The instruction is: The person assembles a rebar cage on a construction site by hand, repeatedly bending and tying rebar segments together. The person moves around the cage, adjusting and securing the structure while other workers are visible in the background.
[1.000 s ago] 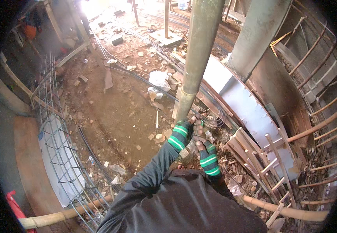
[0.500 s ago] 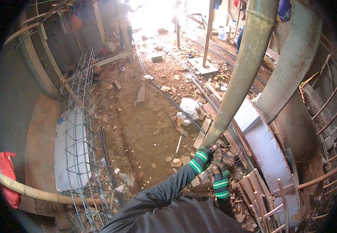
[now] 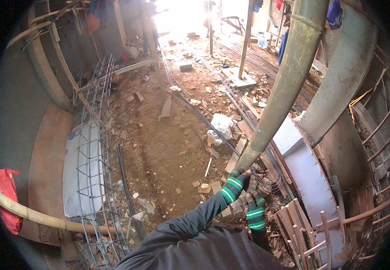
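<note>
Both of my hands wear dark gloves with green and pale stripes, fingertips bare. My left hand [image 3: 238,182] is closed in a pinch just below the lower end of a thick bamboo pole [image 3: 285,81]. Close under it, my right hand [image 3: 254,206] has its fingers curled, thumb up, the fingertips near the left hand's. Whatever lies between the fingers is too small to make out. Beside the hands, on the right, lies a loose bundle of thin wire [image 3: 273,181].
A rebar cage [image 3: 90,148] stretches along the left, near a horizontal bamboo pole [image 3: 46,219] and a red bag [image 3: 6,198]. Broken wood strips [image 3: 296,229] and a white panel [image 3: 305,180] stand at right. Long bars [image 3: 199,118] and a white plastic bag [image 3: 221,126] lie ahead on rubble-strewn dirt.
The surroundings have shifted slightly right in the view as my head turned a little. Both hands stay together below the bamboo pole, with only small finger movement.
</note>
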Demonstrator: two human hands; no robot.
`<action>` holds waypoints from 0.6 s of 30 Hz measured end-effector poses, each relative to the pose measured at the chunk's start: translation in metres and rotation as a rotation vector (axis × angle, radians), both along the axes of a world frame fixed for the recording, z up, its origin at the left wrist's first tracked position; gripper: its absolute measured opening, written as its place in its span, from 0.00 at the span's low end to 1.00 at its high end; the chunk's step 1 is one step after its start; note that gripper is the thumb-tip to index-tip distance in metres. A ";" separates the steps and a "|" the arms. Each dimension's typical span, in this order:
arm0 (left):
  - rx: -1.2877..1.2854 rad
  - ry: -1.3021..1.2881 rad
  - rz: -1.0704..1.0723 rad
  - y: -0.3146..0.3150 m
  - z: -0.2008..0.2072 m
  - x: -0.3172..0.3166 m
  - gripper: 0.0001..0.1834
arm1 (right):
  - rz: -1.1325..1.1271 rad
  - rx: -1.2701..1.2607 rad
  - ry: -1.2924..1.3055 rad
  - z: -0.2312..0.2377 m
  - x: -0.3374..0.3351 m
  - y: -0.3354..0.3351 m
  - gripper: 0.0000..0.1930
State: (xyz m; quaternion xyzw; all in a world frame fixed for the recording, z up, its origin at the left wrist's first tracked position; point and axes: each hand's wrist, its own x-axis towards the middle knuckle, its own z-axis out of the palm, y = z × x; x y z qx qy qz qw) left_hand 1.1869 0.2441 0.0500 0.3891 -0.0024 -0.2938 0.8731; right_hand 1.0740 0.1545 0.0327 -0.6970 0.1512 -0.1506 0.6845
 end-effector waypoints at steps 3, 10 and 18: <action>-0.029 0.042 -0.013 0.004 0.006 -0.002 0.11 | 0.047 0.082 0.001 0.004 -0.004 0.001 0.11; -0.080 0.163 -0.164 0.006 0.006 0.002 0.12 | 0.082 0.221 0.093 0.021 -0.011 -0.001 0.12; -0.109 0.173 -0.211 0.002 -0.010 0.028 0.11 | 0.050 0.191 0.073 0.010 0.011 0.002 0.11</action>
